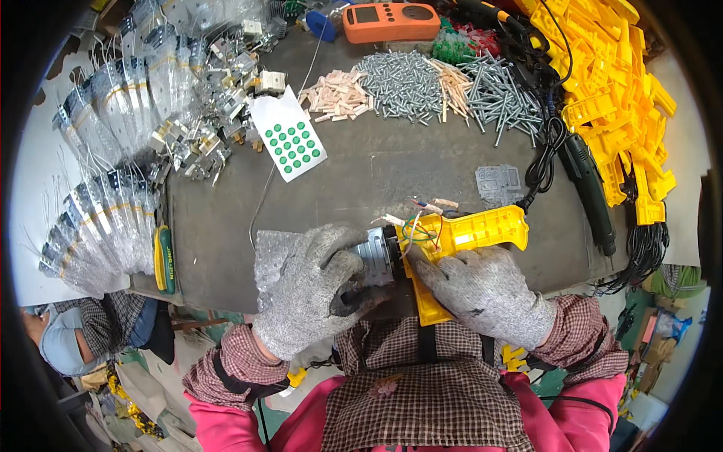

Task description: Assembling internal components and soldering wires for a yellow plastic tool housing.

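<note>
Head view, hands (316, 290) gripping yellow housing (459, 241), perhaps motor (374, 256)

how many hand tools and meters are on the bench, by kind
orange handheld meter: 1
dark green electric screwdriver: 1
green-and-yellow-handled tool: 1
total: 3

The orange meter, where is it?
In the head view, the orange meter lies at the far edge of the table, just left of centre, behind the pile of screws.
</note>
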Motion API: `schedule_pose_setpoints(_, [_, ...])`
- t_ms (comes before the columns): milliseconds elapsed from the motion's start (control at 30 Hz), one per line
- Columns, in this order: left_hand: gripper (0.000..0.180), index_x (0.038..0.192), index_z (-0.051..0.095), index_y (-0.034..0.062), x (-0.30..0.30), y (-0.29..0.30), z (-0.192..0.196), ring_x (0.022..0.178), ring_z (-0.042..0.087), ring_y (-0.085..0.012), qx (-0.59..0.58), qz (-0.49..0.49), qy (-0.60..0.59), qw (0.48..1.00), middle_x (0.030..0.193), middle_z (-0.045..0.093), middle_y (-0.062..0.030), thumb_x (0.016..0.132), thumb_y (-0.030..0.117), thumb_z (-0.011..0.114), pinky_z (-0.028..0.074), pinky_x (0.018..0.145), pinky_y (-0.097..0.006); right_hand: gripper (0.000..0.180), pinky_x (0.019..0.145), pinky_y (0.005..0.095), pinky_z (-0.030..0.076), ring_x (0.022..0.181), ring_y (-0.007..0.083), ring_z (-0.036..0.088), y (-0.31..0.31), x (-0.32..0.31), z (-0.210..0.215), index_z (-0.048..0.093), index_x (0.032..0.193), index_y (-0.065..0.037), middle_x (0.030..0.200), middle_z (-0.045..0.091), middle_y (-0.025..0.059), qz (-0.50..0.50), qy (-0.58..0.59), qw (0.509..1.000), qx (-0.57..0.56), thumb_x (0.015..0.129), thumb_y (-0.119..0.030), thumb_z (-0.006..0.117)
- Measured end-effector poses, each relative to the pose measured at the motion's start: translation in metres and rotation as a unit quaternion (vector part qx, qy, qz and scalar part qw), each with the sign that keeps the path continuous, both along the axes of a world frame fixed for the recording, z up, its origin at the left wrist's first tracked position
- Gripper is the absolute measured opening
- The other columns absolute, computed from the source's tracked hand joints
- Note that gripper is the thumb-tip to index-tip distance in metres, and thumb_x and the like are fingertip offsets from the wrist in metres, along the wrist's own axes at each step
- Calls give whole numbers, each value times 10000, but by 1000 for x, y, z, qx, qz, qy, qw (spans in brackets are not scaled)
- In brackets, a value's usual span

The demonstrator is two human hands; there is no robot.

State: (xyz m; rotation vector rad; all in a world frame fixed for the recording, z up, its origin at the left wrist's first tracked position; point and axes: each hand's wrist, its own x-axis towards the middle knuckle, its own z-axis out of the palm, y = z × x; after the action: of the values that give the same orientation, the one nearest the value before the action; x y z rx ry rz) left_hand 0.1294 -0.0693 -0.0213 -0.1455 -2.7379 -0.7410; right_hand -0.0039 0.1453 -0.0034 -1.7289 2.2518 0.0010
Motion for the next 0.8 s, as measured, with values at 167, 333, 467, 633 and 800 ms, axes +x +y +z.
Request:
schedule_pose_setpoints(167, [436,975,597,55,-1,-1,-2,1137,552,-370,50,-8,-82,995,1227,556,-162,661,217,852,477,937,-478,436,556,407,516,670,292,658,3,0,-5,572,1272,-17,747,617,86,7,10,998,-69,864,-164,618])
schedule_pose_setpoints(333, [637,1186,621,157,2,12,-21,1202,556,-282,-13,-103,123,987,1323,574,-88,646,391,865,455,980,-538,806,931,493,453,1030,358,588,63,14,-26,518,1341,-30,1077,609,150,-193,12,935,-298,643,-263,846])
schedule_pose_setpoints(467, [798,1360,558,134,-18,40,-17,1270,536,-269,-89,-187,33,978,1285,617,-33,666,412,838,340,1107,-588,774,941,502,460,1137,401,534,82,42,-47,510,1341,-24,1198,555,192,-286,106,922,-240,675,-238,841])
schedule_pose_setpoints(633, [704,1315,603,132,-18,39,-19,1125,624,-271,-34,-150,28,988,1207,645,-62,689,367,821,332,1110,-606,533,886,448,505,1080,358,591,52,31,-31,608,1181,-59,1229,579,177,-76,-83,920,-376,695,-87,825])
schedule_pose_setpoints(800, [778,1343,580,86,-14,42,-18,1123,620,-266,-31,-129,17,991,1199,641,-93,648,317,841,320,1132,-579,552,825,462,528,1007,364,644,49,35,-24,621,1214,-59,1168,621,179,-115,-89,912,-384,691,-83,799])
